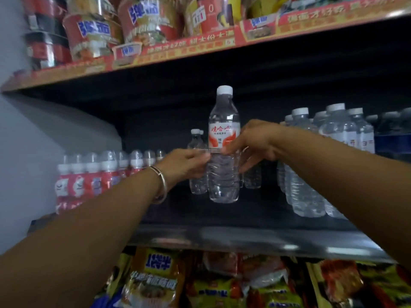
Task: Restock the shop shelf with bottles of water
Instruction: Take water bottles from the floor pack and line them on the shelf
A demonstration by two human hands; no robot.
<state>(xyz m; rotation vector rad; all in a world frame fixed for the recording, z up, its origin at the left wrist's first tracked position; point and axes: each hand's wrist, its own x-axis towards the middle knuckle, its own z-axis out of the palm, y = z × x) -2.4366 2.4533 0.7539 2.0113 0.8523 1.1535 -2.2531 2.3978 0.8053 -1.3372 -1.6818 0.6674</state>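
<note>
Two hands on one bottle (224, 152), and it's up in the air! The left hand (185, 164) pinches it from one side just below the label, the right hand (255, 144) from the other, fingertips curled onto the plastic rather than wrapped round. The grip is narrow and light on both sides. The bottle stands upright, white cap on top, its base clear of the middle shelf (244, 238), hanging over the open gap in the row.

Behind it, a couple of matching bottles (196, 161) already stand at the back of that gap. To the right, a cluster of water bottles (322, 156) is packed tight. To the left, small red-labelled drinks (93, 176) line up.

So the job looks partly done: some water is in, this one has yet to land, and dark bare shelf shows in front, so there's room for more.

How deep the back rows run is hard to say; it's dark in there and the frame is smeared. Noodle cups (95, 34) sit above and snack packets (155, 283) below, both cut off at the edges.
</note>
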